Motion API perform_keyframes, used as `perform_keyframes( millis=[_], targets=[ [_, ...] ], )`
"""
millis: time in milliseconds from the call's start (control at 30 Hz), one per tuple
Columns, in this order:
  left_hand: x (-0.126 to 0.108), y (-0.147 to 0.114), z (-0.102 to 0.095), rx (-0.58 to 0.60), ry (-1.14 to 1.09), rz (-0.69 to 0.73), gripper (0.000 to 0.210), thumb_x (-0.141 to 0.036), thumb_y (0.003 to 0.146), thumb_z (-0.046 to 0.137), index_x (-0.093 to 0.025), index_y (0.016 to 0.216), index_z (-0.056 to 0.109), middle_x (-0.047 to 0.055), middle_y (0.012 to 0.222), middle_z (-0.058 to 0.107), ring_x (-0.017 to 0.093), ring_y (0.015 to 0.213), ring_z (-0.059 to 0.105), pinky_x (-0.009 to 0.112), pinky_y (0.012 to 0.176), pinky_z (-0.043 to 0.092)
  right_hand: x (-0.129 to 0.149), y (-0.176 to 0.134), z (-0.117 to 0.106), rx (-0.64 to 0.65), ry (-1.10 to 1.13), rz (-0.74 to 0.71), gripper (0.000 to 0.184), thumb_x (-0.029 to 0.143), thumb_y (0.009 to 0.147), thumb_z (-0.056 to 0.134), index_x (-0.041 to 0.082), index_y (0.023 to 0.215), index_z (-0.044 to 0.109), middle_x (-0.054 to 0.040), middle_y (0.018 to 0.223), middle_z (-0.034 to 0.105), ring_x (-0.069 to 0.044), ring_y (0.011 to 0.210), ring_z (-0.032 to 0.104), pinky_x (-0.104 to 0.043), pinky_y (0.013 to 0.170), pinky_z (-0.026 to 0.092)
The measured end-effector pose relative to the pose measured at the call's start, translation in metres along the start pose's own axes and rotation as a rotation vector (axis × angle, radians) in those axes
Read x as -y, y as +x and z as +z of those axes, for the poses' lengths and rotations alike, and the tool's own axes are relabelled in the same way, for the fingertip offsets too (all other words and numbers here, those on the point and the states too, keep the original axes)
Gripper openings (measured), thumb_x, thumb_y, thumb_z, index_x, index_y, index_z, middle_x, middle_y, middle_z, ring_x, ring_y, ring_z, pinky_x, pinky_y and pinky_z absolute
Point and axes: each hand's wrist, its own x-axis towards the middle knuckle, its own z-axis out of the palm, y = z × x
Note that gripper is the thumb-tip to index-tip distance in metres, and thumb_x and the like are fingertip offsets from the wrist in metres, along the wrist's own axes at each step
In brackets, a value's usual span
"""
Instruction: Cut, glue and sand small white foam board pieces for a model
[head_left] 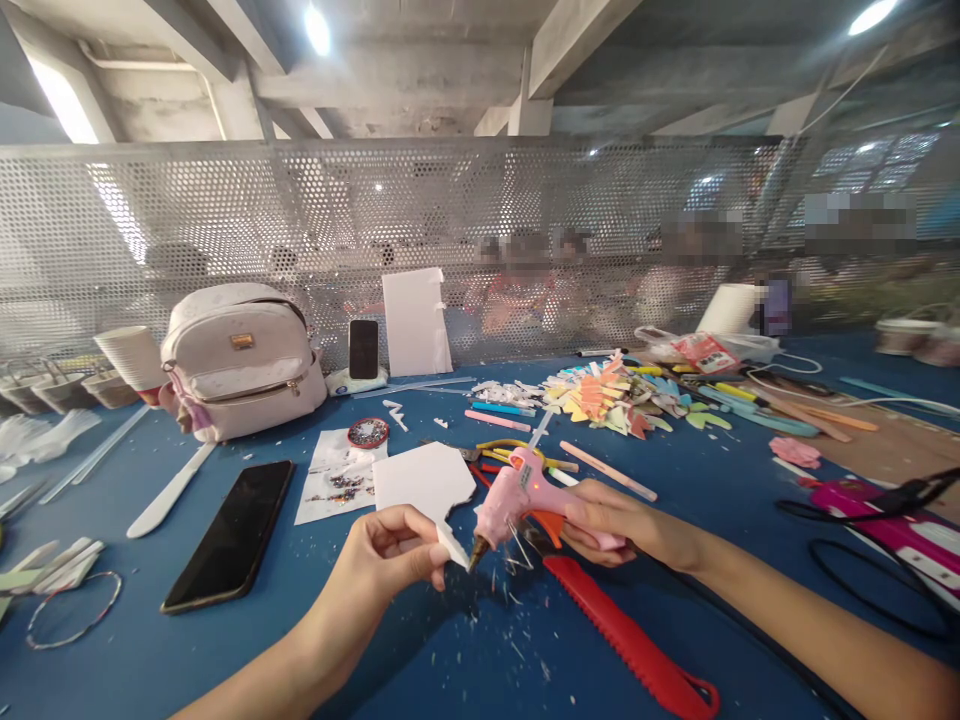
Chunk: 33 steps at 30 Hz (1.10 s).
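Observation:
A pink hot glue gun (pixel 504 495) is gripped by its handle in my right hand (pixel 611 520), its nozzle pointing down and left. A clear glue stick (pixel 541 428) juts from its back end. Between the thumb and fingers of my left hand (pixel 401 550) is a small white piece of foam board (pixel 453 546), its tip at or very near the nozzle; contact is hard to tell. Just behind lies a larger cut white board (pixel 420 476). A red serrated-edged cutter (pixel 622 630) rests below my right hand, and yellow-handled pliers (pixel 517 452) lie behind the gun.
At left are a black phone (pixel 229 535), a white plastic knife (pixel 171 490) and a pale backpack (pixel 240 365). Coloured paper cutouts (pixel 607 392) are heaped at the back, before a perforated metal screen (pixel 337 220). A magenta power strip (pixel 885 535) with black cables sits at right.

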Motion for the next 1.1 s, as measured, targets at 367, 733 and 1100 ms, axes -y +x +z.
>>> perform_keyframes(
  millis=[367,733,1100],
  targets=[
    [0.0020,-0.0013,-0.0008,0.017,0.003,0.012,0.029,-0.037,0.069,0.089,-0.015,0.074,0.071,0.000,0.067,0.069,0.008,0.059,0.060,0.019,0.062,0.045,-0.0007,-0.0007,-0.0008,0.011,0.008,-0.005,0.052,0.059,0.095,0.054,0.019,0.065,0.042,0.0082,0.050,0.033,-0.005,0.041,0.026,-0.023,0.037,0.012],
    [0.0020,-0.0012,-0.0003,0.015,0.038,-0.013,0.028,-0.036,0.070,0.088,-0.015,0.075,0.071,0.001,0.065,0.069,0.009,0.059,0.060,0.020,0.065,0.045,-0.0008,-0.0002,0.0012,0.002,0.004,-0.012,0.052,0.058,0.096,0.053,0.019,0.063,0.041,0.0077,0.049,0.033,-0.005,0.040,0.026,-0.024,0.038,0.011],
    [0.0025,-0.0034,0.0046,-0.008,0.027,-0.022,0.028,-0.036,0.068,0.089,-0.015,0.072,0.070,0.001,0.067,0.071,0.009,0.057,0.062,0.020,0.064,0.045,-0.0075,0.0020,-0.0016,0.023,0.036,-0.050,0.054,0.056,0.098,0.052,0.019,0.060,0.040,0.0082,0.049,0.030,-0.005,0.040,0.027,-0.024,0.038,0.012]
  ],
)
